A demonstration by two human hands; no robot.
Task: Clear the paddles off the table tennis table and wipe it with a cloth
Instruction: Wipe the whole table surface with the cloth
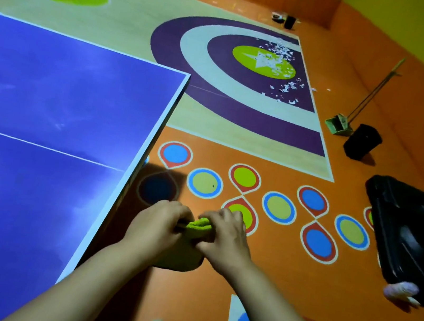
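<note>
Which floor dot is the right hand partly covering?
The green dot in a red ring, just behind the right hand gripping the cloth; its twin directly above lies uncovered.

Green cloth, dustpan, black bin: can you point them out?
green cloth [196, 225], head view, on its bunched top fold.
dustpan [339, 125], head view, on its green pan.
black bin [360, 145], head view, on its side wall.
</note>
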